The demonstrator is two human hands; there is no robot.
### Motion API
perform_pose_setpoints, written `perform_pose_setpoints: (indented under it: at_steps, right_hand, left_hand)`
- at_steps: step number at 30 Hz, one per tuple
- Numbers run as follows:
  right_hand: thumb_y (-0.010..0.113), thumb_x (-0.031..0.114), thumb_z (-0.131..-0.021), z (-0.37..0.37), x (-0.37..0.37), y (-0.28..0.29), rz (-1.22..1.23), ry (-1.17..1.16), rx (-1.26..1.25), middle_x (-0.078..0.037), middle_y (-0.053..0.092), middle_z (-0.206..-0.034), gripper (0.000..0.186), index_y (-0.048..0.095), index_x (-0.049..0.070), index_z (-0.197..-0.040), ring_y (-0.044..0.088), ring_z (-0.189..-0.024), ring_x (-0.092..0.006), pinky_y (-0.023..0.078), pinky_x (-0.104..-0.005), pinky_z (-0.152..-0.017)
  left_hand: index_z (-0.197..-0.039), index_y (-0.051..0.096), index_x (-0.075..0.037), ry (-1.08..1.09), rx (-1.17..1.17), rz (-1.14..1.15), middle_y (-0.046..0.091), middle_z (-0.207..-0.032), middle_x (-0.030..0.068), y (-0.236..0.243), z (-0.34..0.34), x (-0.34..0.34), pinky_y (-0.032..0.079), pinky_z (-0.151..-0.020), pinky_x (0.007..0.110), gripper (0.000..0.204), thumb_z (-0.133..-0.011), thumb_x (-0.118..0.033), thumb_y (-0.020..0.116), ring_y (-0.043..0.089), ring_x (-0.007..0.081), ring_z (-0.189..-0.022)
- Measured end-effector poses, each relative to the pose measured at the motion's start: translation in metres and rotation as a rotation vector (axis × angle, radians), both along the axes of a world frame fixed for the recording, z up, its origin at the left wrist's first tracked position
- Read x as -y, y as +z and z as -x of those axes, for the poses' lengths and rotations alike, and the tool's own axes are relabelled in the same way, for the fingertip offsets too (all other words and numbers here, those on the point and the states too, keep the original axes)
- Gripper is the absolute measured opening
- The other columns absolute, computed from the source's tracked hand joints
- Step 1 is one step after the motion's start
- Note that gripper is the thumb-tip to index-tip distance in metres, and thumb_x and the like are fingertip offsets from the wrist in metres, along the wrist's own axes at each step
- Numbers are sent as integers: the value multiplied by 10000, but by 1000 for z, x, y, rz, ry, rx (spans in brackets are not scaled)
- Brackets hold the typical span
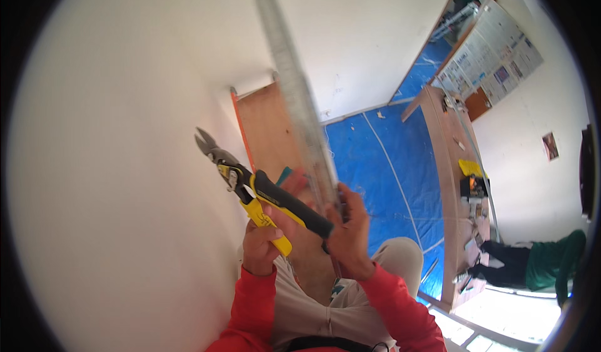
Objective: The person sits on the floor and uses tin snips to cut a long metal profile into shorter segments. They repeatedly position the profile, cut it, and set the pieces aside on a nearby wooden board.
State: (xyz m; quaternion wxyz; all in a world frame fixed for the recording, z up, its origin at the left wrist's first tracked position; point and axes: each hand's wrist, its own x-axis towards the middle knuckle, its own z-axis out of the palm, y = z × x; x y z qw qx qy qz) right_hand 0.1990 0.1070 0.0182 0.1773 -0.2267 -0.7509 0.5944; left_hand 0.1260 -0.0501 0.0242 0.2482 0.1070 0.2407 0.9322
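My left hand (261,244) is closed round the yellow lower handle of a pair of tin snips (235,175). The snips' handles are spread apart, and their jaws point up and left, near the white wall. A long galvanised metal channel (291,92), smeared by motion, rises in front of me and leans to the upper left. Around its lower end my right hand (350,233) is closed. The black end of the snips' other handle reaches the right hand's palm; whether the fingers grip it too cannot be made out.
Below me lies a wooden platform (260,123) with an orange edge. A blue sheet (382,170) covers the floor. On the right, a long wooden bench (441,158) carries tools and a yellow item (471,168). Beyond it is a person in a green top (551,261).
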Motion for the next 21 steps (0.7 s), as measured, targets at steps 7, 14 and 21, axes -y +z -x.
perform_pose_setpoints:
  at_steps: [7, 14, 21]
  right_hand:
    - [713, 58, -942, -15, 18, -30, -22, 15, -35, -176, 661, -1065, 423, 623, -47, -1341, 630, -831, -247, 519, -342, -752]
    - [696, 41, -937, -19, 19, -43, 106, 146, 75, -186, 686, -1096, 348, 663, -57, -1268, 668, -819, -277, 537, -347, -750]
    - [777, 120, -874, -18, 20, -28, -104, 18, -72, -223, 648, -1302, 746, 452, 4, -1535, 688, -1128, -366, 542, -435, -999]
  left_hand:
    - [-1255, 523, -170, 92, -10, 287, 378, -1620, 170, -41, 13, 4, 255, -1254, 562, 625, -671, 49, 577, 382, 309, -1483]
    - [-1168, 507, -152, -39, -23, 190, 519, -1359, 145, -65, 19, 2, 330, -1229, 481, 529, -673, 25, 575, 461, 335, -1368]
    - [-933, 438, -124, 157, -119, 563, 536, -978, 39, -53, 19, -2, 464, -730, 264, 336, -717, 128, 482, 542, 128, -837]
